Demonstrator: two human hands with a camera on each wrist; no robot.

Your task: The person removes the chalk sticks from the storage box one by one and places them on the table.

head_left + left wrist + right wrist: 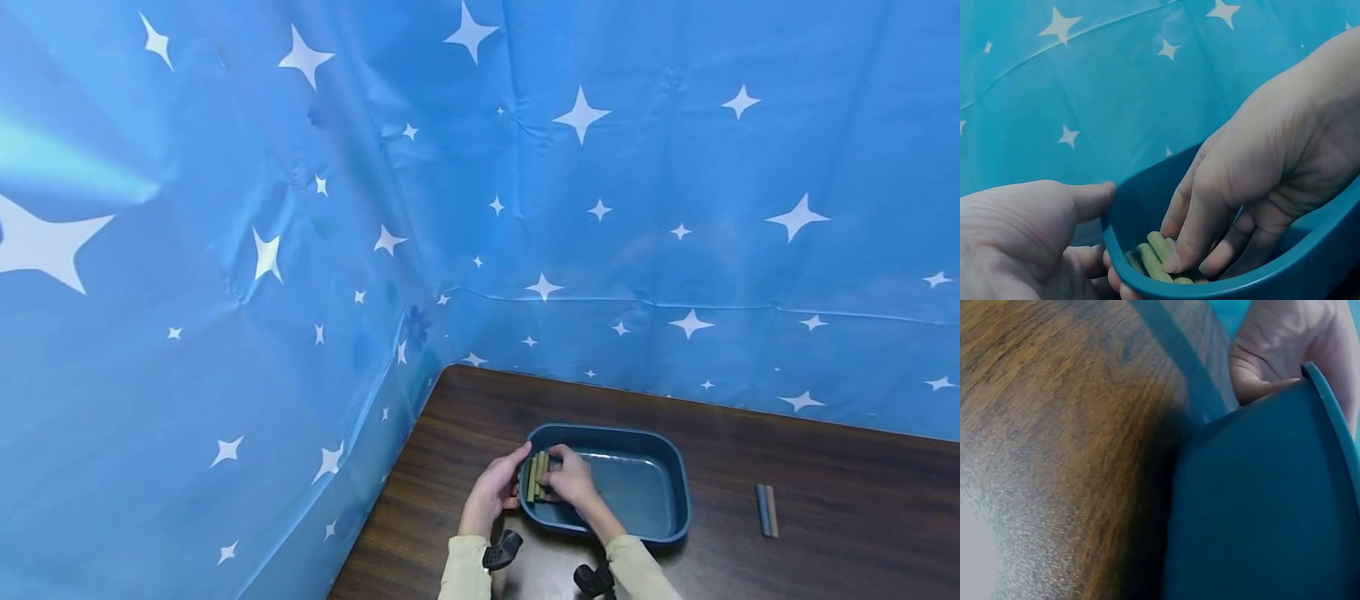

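Note:
A dark blue, rounded rectangular basin (637,533) stands on the table. Several yellow-green sticks with rounded ends, like chalk (1150,259), lie side by side at its left end. My left hand (495,492) holds that end from outside, thumb at the rim and fingers bent against the outer wall. Reaching in over the near side, my right hand (572,479) pinches one of the sticks between thumb and forefinger; its other fingers curl down into the basin. In the right wrist view the basin's outer wall (1260,506) covers the sticks, with my left hand (1297,344) beyond it.
To the right on the brown wooden table (720,467), a blue stick (762,510) and a brown stick (772,511) lie together. A blue sheet with white stars (637,167) hangs behind the table and along its left edge.

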